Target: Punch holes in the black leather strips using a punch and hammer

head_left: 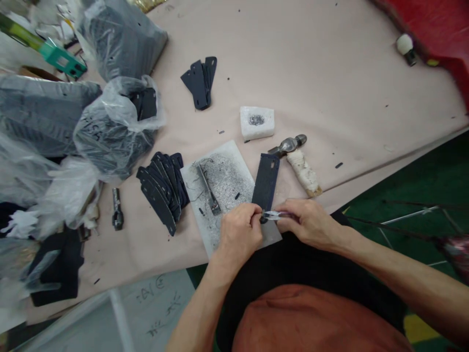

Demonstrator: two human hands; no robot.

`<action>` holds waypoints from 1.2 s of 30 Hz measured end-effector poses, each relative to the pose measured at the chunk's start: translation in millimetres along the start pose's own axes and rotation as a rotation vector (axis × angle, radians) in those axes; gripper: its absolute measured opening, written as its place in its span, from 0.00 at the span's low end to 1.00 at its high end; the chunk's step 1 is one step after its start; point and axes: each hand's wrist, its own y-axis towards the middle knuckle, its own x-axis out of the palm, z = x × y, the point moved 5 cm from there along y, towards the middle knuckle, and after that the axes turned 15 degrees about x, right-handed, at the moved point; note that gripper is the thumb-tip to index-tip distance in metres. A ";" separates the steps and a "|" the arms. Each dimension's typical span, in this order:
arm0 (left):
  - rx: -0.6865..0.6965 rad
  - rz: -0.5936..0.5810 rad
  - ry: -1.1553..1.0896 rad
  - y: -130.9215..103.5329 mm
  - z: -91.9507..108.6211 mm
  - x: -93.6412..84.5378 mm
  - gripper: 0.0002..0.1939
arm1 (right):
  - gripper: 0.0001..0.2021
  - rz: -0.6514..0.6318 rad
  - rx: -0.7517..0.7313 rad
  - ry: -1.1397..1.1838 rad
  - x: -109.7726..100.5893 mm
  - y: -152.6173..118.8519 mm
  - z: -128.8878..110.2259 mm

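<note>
1. Left hand (242, 227) pinches the strip (266, 181) by its near end, across the board (234, 166)'s right edge.
2. Right hand (306, 222) grips a small metal tool (271, 215), perhaps snips, its tip right there.
3. Hammer (288, 145) at the strip's far end; stacked strips (163, 188) left of the board.

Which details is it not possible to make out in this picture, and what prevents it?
All in the head view:
- Near end of the held dark strip: partly covered by the left hand.
- Handle of the small metal tool: mostly inside the right hand.
- Contents deep in the round plastic bag: blurred by cloudy plastic.
- Full shape of the red object: cut off by the top and right edges.
</note>
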 end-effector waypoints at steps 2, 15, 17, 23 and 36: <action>-0.026 -0.029 -0.002 5.7 -2.5 -1.5 0.06 | 0.09 0.018 0.115 0.154 -2.7 4.5 7.8; 0.009 0.066 0.063 21.2 -25.4 -0.2 0.08 | 0.07 0.182 0.228 0.055 -9.0 92.9 -34.9; -0.023 0.051 0.039 30.2 -37.6 -3.2 0.07 | 0.08 0.158 0.235 0.039 -10.5 96.5 -34.9; -0.012 -0.042 -0.104 43.4 -54.6 -1.9 0.09 | 0.10 0.147 0.211 0.071 -4.0 92.0 -30.0; -0.137 0.091 -0.289 35.6 -59.7 -0.7 0.11 | 0.08 0.224 0.251 0.180 11.1 74.3 -19.4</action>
